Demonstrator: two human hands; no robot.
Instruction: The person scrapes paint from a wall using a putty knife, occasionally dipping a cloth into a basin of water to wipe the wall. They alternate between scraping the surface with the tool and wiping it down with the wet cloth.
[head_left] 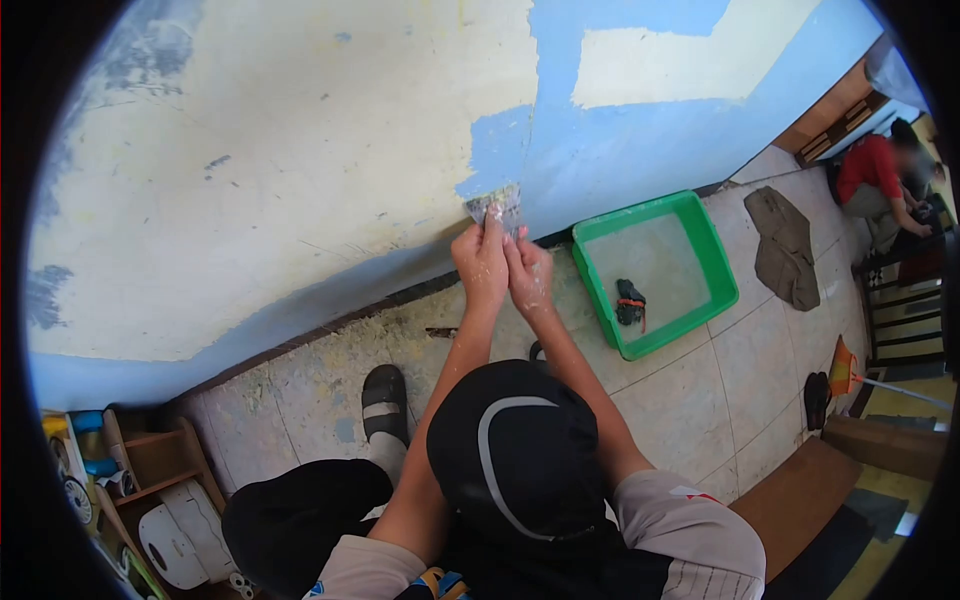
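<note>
A scraper (497, 206) with a wide, flat, paint-specked blade is pressed against the wall (340, 140), at the border between bared cream plaster and blue paint. My left hand (480, 268) is closed around it, with a finger laid along the blade. Close beside it, my right hand (530, 272) is closed on the same tool from the right; the handle is hidden in the hands. Pale flecks cling to both hands. Blue paint (620, 135) still covers parts of the wall to the right and along its bottom.
Right of my hands stands a green basin (720, 290) with cloudy contents and a dark bundle (630, 303). Paint scraps lie along the wall's foot. Further right are a brown cloth (785, 250), slippers (817, 400), a broom (843, 368) and a crouching person (872, 170). Wooden shelves (150, 440) stand lower left.
</note>
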